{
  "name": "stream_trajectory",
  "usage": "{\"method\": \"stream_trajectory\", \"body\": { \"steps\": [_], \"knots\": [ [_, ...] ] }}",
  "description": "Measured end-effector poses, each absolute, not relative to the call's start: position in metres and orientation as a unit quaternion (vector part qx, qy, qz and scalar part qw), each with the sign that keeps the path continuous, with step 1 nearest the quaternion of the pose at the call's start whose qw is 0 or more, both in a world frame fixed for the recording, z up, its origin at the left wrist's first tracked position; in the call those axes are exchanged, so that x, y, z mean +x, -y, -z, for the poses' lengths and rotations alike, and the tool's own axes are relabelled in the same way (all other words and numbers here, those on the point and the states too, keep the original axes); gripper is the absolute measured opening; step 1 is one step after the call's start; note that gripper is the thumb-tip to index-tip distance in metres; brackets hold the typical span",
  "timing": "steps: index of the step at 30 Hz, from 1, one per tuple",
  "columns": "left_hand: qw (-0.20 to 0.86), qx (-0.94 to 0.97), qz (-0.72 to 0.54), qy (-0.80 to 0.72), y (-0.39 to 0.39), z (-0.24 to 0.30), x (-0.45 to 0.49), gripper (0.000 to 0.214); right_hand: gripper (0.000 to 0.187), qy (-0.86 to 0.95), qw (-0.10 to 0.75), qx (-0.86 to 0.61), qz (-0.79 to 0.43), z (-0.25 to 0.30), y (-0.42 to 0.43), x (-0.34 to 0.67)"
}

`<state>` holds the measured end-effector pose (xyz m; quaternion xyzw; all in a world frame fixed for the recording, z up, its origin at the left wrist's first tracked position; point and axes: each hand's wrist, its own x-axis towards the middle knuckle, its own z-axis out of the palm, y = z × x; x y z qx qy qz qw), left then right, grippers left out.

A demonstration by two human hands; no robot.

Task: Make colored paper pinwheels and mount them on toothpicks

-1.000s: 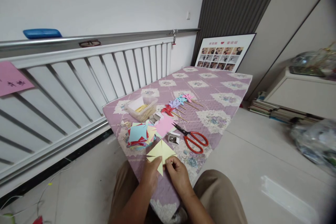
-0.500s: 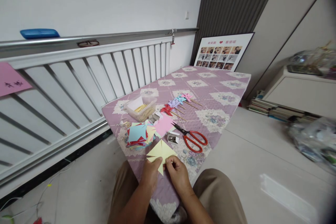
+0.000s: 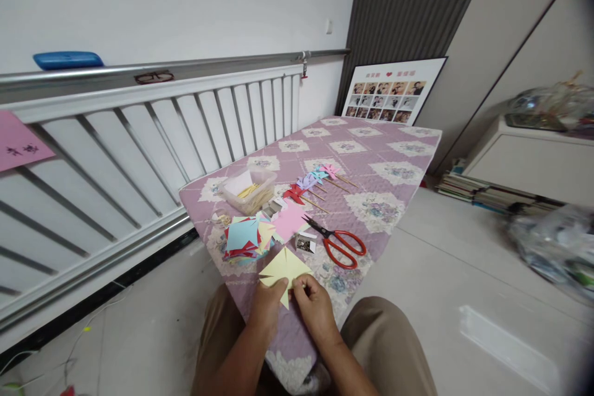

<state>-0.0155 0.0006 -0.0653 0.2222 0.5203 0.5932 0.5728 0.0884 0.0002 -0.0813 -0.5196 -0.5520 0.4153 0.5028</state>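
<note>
A pale yellow paper square (image 3: 284, 265), slit in from its corners, is held between my two hands over the table's near corner. My left hand (image 3: 268, 306) pinches its lower left part, thumb on top. With fingers curled, my right hand (image 3: 314, 304) grips the lower right edge; the fingertips are partly hidden. Just beyond the paper stands a small open box (image 3: 305, 244) of tiny metal pieces. Red-handled scissors (image 3: 335, 242) lie to its right, blades pointing away to the left. To the left is a stack of coloured paper squares (image 3: 243, 235), with a pink sheet (image 3: 288, 220) beside it.
Several paper pinwheels on sticks (image 3: 307, 182) lie in a row farther back. A clear plastic tub (image 3: 249, 190) holds thin sticks. A floral cloth (image 3: 371, 154) covers the table. White railings (image 3: 223, 117) run along the left side.
The view has shifted very slightly. Both hands keep the same hold on the yellow paper, and nothing else has visibly moved.
</note>
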Motion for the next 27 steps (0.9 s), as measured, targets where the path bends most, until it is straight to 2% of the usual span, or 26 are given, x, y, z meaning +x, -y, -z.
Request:
{"method": "stream_trajectory", "body": {
  "steps": [8,12,15,20,27],
  "knots": [
    [0.555,0.259,-0.578,-0.539,0.000,0.066,-0.016,0.026,0.025,0.527,0.519,-0.508,-0.441,0.077,0.003,0.088],
    [0.567,0.255,-0.568,-0.539,-0.001,0.069,-0.016,0.025,0.019,0.468,0.554,-0.520,-0.451,0.080,0.004,0.094],
    [0.575,0.259,-0.547,-0.550,-0.001,0.066,-0.020,0.025,0.027,0.400,0.577,-0.536,-0.469,0.079,0.001,0.106],
    [0.584,0.317,-0.497,-0.558,0.007,0.048,-0.034,0.025,0.037,0.373,0.510,-0.494,-0.598,0.056,0.005,0.124],
    [0.513,0.550,-0.329,-0.571,0.015,0.013,-0.056,0.016,0.031,0.382,0.428,-0.425,-0.700,0.019,0.025,0.118]
  ]
}}
